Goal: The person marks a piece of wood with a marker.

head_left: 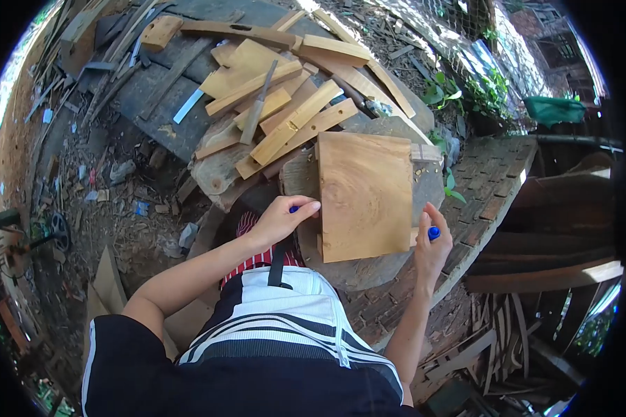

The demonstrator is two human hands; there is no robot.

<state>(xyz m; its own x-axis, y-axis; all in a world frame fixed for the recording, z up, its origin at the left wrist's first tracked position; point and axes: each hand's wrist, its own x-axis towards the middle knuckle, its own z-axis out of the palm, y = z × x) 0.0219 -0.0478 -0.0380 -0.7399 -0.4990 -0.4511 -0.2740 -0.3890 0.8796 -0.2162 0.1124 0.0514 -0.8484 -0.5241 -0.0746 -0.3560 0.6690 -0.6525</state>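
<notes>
Wooden board (365, 194), pale and roughly square, lies flat in front of me on the worktop (368, 274), a round, worn block of wood, and covers most of its top. The board's near edge points back toward my body.

Beyond it, far and to the left, is a loose pile of wood offcuts (292, 121), strips and slats lying crosswise over each other. A long narrow tool (259, 104) rests on top of the pile. Farther left, dark planks (153, 90) lie on the littered ground. To the right of the worktop is brick paving (497, 181), and well beyond that a green cloth (553, 110).

My left hand (278, 221) is at the board's left edge, fingers curled in, with the fingertips touching the edge. A small blue piece (293, 208) peeks out between thumb and fingers; it may be a pen cap, but too little of it shows to be sure. The hand seems closed around it.

My right hand (431, 251) is at the board's right edge, close to the near corner. It is closed around a blue marker (433, 233), of which only the rounded end shows above my fingers, just beside the wood.
</notes>
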